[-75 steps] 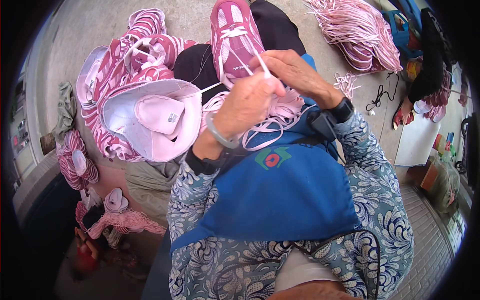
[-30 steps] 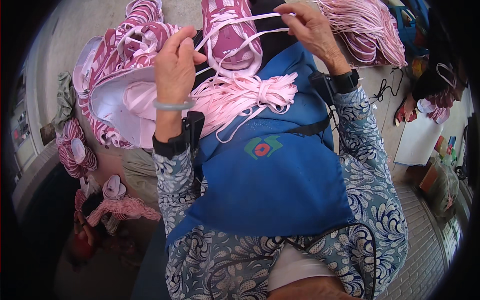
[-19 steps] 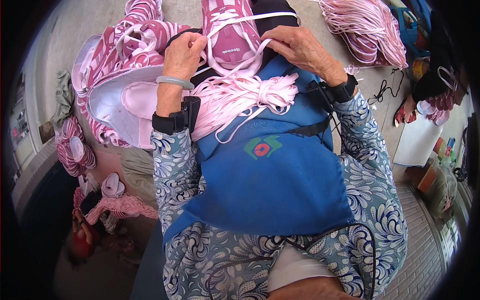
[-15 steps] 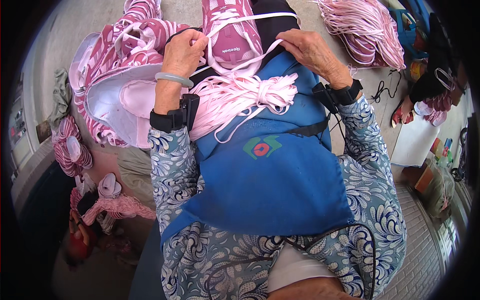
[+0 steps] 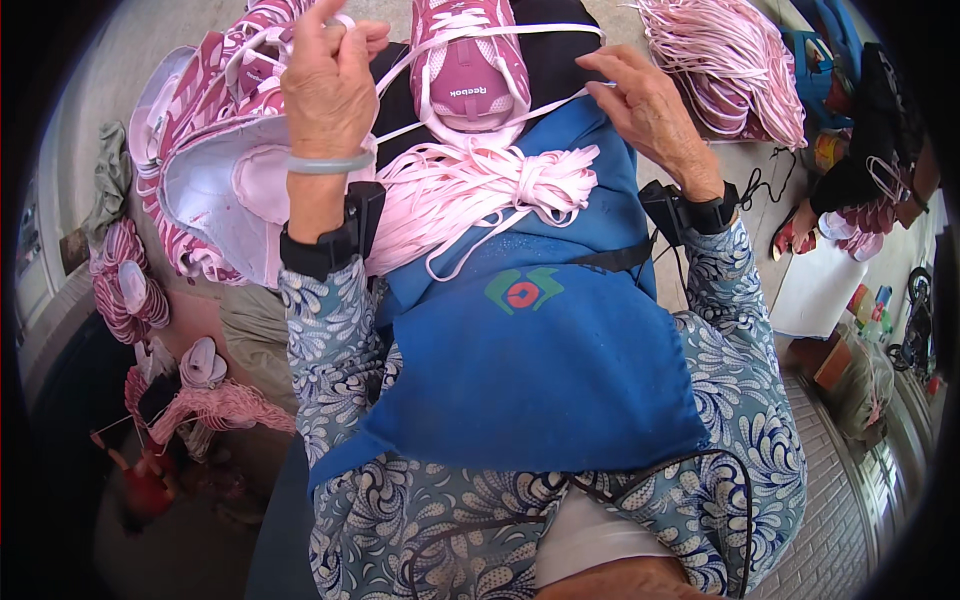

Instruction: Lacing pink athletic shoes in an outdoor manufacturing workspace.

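Note:
A pink and white shoe upper [image 5: 470,95] lies across my lap at the top of the view, its heel toward me. A pale pink shoelace [image 5: 440,40] crosses over it and stretches out to both sides. My left hand [image 5: 330,85] is raised left of the upper, fingers closed on the lace, which partly passes behind the hand. On the right, my right hand [image 5: 655,115] has the other stretch of lace at its thumb and curled fingers. Just below the upper, a tied bundle of pale pink laces [image 5: 480,195] rests on my blue apron [image 5: 540,380].
Pink shoe uppers [image 5: 215,170] are heaped close at my left. More laces [image 5: 715,50] hang over uppers at the far right. A person in red [image 5: 150,485] works at the lower left; another person's arm [image 5: 805,215] shows at the right, beside a white sheet [image 5: 815,290].
My left hand has moved up and left, drawing the lace farther from the upper. My right hand has shifted slightly right, and its fingers have spread a little.

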Available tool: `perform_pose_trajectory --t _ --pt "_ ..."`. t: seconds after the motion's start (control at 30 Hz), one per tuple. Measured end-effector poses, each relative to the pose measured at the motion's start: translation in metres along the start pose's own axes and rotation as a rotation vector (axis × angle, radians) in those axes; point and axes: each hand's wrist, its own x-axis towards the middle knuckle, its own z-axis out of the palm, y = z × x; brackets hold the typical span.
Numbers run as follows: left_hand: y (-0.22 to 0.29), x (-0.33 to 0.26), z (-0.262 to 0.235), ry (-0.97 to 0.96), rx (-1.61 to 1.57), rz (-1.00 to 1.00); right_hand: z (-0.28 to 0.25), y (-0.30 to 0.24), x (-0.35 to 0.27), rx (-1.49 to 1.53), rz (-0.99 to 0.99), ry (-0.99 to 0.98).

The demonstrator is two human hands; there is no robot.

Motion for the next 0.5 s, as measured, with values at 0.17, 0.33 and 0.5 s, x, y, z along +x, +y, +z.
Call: perform_pose_trajectory --t 0.17,0.33,0.5 --pt "0.007 -0.023 -0.004 -0.151 -0.207 -0.426 0.023 -0.021 0.007 0.013 -0.202 -0.106" --pt "-0.012 -0.033 0.004 -0.271 0.122 -0.435 0.027 -0.016 0.007 -0.024 -0.218 -0.211" --pt "-0.014 -0.033 0.014 -0.204 0.452 -0.32 0.017 -0.008 0.01 0.01 -0.129 0.021"
